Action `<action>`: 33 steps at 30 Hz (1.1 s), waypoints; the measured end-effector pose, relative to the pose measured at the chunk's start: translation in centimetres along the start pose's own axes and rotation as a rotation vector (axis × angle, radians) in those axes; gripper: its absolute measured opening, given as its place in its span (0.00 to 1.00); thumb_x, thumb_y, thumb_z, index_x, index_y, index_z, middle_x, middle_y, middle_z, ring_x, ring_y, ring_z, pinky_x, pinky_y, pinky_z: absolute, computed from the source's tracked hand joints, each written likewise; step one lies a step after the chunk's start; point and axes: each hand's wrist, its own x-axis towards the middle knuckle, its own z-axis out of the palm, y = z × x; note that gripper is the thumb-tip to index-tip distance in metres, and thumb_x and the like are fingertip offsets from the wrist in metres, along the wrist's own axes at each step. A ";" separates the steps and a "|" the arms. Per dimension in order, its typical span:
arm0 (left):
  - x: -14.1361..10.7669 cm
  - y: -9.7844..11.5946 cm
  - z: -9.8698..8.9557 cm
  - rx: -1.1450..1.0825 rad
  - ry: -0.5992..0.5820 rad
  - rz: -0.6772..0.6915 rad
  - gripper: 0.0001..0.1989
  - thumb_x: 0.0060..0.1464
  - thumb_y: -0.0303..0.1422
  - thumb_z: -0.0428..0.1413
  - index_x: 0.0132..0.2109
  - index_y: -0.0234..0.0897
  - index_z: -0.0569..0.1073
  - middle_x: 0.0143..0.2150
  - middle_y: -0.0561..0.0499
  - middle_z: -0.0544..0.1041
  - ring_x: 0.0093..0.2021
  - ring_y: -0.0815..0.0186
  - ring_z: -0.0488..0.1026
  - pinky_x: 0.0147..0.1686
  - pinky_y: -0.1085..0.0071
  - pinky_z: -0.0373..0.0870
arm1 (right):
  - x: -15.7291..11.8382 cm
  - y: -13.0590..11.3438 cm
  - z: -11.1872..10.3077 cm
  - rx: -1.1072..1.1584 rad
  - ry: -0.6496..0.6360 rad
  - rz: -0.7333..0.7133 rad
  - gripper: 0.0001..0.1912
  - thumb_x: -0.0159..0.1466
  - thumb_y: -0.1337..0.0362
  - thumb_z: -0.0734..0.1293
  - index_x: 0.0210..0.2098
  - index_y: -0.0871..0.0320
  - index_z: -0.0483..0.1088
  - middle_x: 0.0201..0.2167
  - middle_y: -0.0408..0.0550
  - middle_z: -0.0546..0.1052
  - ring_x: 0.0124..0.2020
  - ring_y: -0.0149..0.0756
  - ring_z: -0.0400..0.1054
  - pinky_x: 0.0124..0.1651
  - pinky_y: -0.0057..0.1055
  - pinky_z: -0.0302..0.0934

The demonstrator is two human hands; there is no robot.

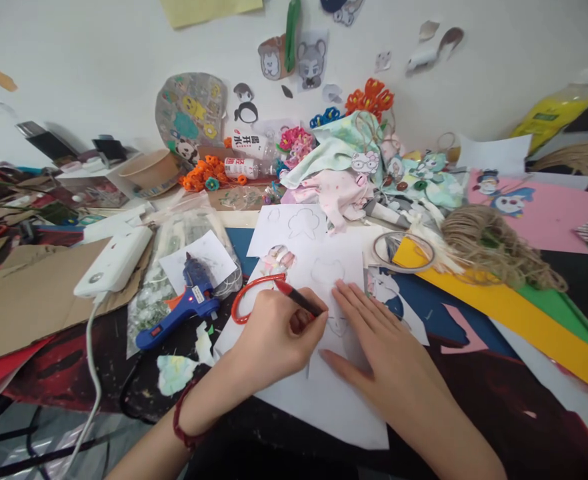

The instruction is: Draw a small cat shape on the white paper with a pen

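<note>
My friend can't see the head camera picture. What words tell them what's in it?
A person's left hand grips a red-and-black pen or pencil over white paper with faint drawn outlines, while the right hand rests palm down on it. Around them are a blue glue gun, twine and a heap of fabric pieces.

Red-and-black pencil; white paper; blue glue gun; yellow strip

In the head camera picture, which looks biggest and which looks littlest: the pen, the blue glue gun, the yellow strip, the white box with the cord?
1. Yellow strip
2. Blue glue gun and white box: too alike to rank
3. Pen, partly hidden by the left hand
</note>
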 end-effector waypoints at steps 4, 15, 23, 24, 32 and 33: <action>0.0 -0.3 0.1 0.019 -0.047 -0.017 0.10 0.59 0.33 0.55 0.37 0.33 0.79 0.26 0.50 0.77 0.23 0.69 0.71 0.21 0.74 0.63 | -0.1 0.0 0.0 -0.020 -0.005 -0.007 0.38 0.70 0.47 0.60 0.72 0.63 0.56 0.72 0.52 0.58 0.72 0.47 0.54 0.69 0.47 0.59; 0.1 -0.3 0.1 0.026 -0.053 0.044 0.08 0.59 0.30 0.55 0.35 0.34 0.78 0.22 0.53 0.73 0.21 0.72 0.68 0.21 0.75 0.61 | 0.0 -0.1 -0.1 -0.042 -0.021 -0.003 0.38 0.69 0.48 0.61 0.72 0.62 0.56 0.72 0.51 0.57 0.72 0.47 0.54 0.69 0.49 0.58; -0.1 -0.6 0.3 0.046 -0.045 0.046 0.08 0.59 0.31 0.56 0.37 0.34 0.79 0.26 0.51 0.77 0.23 0.70 0.70 0.23 0.74 0.63 | 0.0 -0.1 -0.2 -0.041 -0.030 0.007 0.38 0.68 0.48 0.62 0.71 0.63 0.57 0.72 0.51 0.57 0.72 0.47 0.54 0.70 0.48 0.58; -0.1 -0.6 0.3 0.044 -0.050 0.049 0.08 0.59 0.31 0.56 0.37 0.35 0.79 0.26 0.51 0.77 0.23 0.70 0.70 0.23 0.74 0.63 | 0.0 -0.1 -0.2 -0.038 -0.031 0.007 0.38 0.68 0.48 0.62 0.71 0.63 0.57 0.72 0.51 0.57 0.72 0.47 0.54 0.70 0.48 0.57; 0.1 -0.5 0.3 0.056 -0.055 0.052 0.08 0.59 0.31 0.55 0.37 0.34 0.79 0.26 0.51 0.77 0.23 0.71 0.69 0.24 0.74 0.63 | 0.1 -0.2 -0.3 -0.062 -0.044 -0.001 0.38 0.68 0.48 0.62 0.71 0.65 0.58 0.72 0.51 0.56 0.72 0.47 0.54 0.69 0.49 0.59; 0.1 -0.4 0.3 0.054 -0.059 0.050 0.08 0.59 0.31 0.55 0.36 0.34 0.79 0.25 0.52 0.76 0.22 0.71 0.69 0.23 0.74 0.63 | 0.1 -0.2 -0.3 -0.061 -0.045 0.002 0.38 0.68 0.48 0.62 0.71 0.65 0.58 0.72 0.51 0.56 0.72 0.47 0.54 0.69 0.49 0.59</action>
